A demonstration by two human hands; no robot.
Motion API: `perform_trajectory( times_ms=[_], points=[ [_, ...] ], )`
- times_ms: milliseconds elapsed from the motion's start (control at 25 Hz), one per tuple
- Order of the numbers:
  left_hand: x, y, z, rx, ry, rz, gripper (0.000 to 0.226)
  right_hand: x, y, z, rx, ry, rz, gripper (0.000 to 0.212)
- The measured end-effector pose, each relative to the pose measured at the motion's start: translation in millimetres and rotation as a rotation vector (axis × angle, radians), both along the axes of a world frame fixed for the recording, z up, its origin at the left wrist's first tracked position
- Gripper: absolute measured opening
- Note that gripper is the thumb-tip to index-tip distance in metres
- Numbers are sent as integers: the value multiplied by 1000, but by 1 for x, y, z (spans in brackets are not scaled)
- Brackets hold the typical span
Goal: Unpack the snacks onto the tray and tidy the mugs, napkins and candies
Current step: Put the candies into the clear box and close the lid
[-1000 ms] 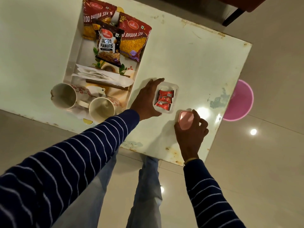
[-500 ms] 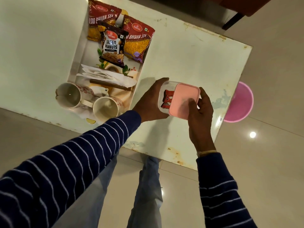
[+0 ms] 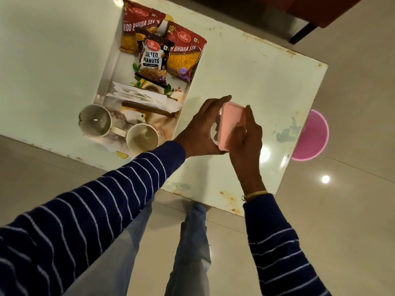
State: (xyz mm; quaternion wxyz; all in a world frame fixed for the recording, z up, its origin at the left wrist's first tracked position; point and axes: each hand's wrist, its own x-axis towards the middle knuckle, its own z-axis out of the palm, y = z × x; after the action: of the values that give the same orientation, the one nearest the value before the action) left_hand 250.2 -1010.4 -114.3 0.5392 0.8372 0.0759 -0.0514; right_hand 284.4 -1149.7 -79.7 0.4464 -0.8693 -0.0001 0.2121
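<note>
A small clear candy box (image 3: 214,133) is gripped from its left side by my left hand (image 3: 199,133). My right hand (image 3: 245,135) presses the pink lid (image 3: 229,124) down on top of it, so the red candies inside are almost hidden. On the white tray (image 3: 106,82) lie two red Aloo Bhujia Sev packets (image 3: 187,54) and a dark Salted Peanuts packet (image 3: 154,60). White napkins (image 3: 145,98) lie below them. Two white mugs (image 3: 96,121) (image 3: 142,137) lie on their sides at the tray's near end.
The white table (image 3: 256,82) has worn, rusty edges; its near edge runs under my wrists. A pink round bin (image 3: 310,135) stands on the floor beyond the table's right edge. A dark chair leg (image 3: 301,34) shows at the top right. My legs are below.
My right hand picked up the pink lid from the table and brought it over the candy box. My left hand lifted the box, and the lid now covers the candies.
</note>
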Motion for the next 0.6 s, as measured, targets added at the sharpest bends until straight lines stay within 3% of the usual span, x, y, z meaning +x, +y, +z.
perform_trajectory(
  times_ms=[160,480,600],
  points=[
    [-3,0,2,11,-27,33,131,-3,8,0,-102,-77,49,48],
    [-5,1,6,70,-98,-42,121,1,7,8,-51,-125,-201,39],
    [-2,-2,8,60,-106,4,118,-6,10,14,4,-56,-128,59]
  ],
)
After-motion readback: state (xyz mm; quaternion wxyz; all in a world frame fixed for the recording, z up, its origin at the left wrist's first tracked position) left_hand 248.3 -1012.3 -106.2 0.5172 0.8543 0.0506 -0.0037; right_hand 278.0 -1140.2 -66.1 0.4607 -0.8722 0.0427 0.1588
